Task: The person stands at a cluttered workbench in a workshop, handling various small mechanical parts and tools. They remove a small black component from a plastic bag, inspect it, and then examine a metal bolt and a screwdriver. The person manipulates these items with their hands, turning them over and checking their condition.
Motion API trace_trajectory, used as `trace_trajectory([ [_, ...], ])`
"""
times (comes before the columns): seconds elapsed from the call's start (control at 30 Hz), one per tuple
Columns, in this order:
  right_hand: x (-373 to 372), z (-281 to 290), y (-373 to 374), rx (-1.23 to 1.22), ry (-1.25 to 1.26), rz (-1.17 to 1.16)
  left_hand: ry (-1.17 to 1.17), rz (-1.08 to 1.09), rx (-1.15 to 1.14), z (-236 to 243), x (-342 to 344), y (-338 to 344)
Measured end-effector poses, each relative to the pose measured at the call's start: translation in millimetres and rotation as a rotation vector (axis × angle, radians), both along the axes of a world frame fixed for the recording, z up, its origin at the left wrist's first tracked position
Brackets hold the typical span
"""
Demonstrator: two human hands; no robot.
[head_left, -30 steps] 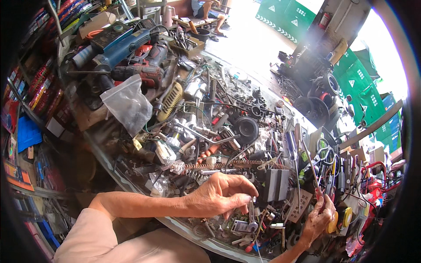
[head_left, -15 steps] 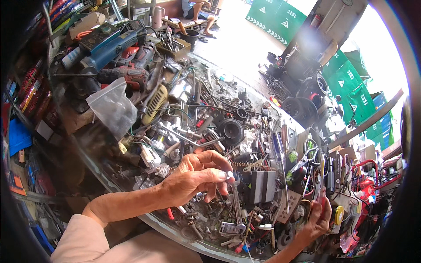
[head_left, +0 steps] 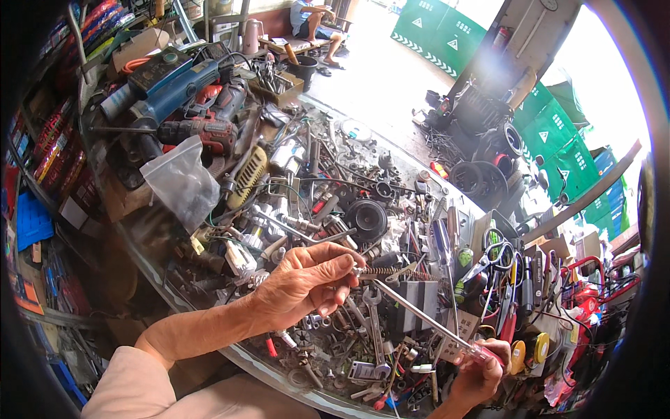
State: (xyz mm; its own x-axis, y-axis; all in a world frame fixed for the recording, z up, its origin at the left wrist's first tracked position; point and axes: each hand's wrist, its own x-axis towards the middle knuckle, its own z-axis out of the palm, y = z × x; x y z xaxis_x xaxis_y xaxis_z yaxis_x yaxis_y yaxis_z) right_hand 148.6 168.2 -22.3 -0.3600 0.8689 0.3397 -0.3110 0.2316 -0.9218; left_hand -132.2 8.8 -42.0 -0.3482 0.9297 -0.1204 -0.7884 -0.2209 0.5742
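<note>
My left hand [head_left: 307, 285] is over the middle of the cluttered bench, thumb and forefinger pinched on a small pale piece [head_left: 358, 269] mostly hidden by the fingertips. My right hand [head_left: 478, 377], lower right, grips the reddish handle of a long screwdriver [head_left: 426, 315]. The screwdriver's shaft slants up and left, its tip close to my left fingertips; whether they touch I cannot tell. Below the shaft lies an open-ended wrench [head_left: 377, 328]. A coil spring [head_left: 391, 271] and a dark grey block [head_left: 412, 307] lie behind it.
Scissors [head_left: 481, 262] and other tools stand upright at the right. Power drills [head_left: 202, 129], a blue power tool [head_left: 178, 91] and a clear plastic bag [head_left: 183, 183] occupy the left. Loose hardware covers the bench. A person [head_left: 314, 21] sits beyond it, near green panels [head_left: 436, 35].
My right hand has drawn a screwdriver from the tools at the right and brought its tip toward my left hand. The left hand has shifted slightly left, and its small piece shows less.
</note>
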Motion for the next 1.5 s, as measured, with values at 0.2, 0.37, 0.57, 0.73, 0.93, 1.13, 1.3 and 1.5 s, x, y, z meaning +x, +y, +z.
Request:
trace_trajectory([
  [0.2, -10.2, 3.3, -7.1, -0.020, -0.027, -0.021, 0.002, -0.025, -0.027, 0.4, -0.3, 0.0],
  [0.37, -14.1, 8.7, -8.7, 0.003, -0.109, 0.020, -0.001, -0.043, -0.043, 1.2, 0.3, 0.3],
  [0.57, -24.8, 8.7, -13.1, 0.019, -0.071, -0.022, -0.015, -0.053, -0.038, 2.2, -0.6, -0.5],
  [0.73, -27.1, 6.5, -13.1, -0.062, -0.036, -0.051, -0.043, -0.053, -0.014, -0.5, -0.6, -0.4],
  [0.93, -26.2, 5.9, -14.1, 0.026, -0.113, -0.060, 0.043, -0.008, -0.009, -2.3, -3.0, -1.7],
  [1.13, -26.4, -4.2, -16.5, 0.161, -0.247, -0.222, 0.243, 0.173, -0.101, 4.6, 2.5, 0.0],
  [1.3, -19.7, -3.4, -14.0, 0.099, -0.293, -0.279, 0.240, 0.186, -0.129, 4.6, 4.5, 1.1],
  [1.5, -30.5, 1.6, -20.0, 0.142, -0.125, -0.189, 0.228, 0.148, -0.181, 4.2, 5.1, 2.1],
])
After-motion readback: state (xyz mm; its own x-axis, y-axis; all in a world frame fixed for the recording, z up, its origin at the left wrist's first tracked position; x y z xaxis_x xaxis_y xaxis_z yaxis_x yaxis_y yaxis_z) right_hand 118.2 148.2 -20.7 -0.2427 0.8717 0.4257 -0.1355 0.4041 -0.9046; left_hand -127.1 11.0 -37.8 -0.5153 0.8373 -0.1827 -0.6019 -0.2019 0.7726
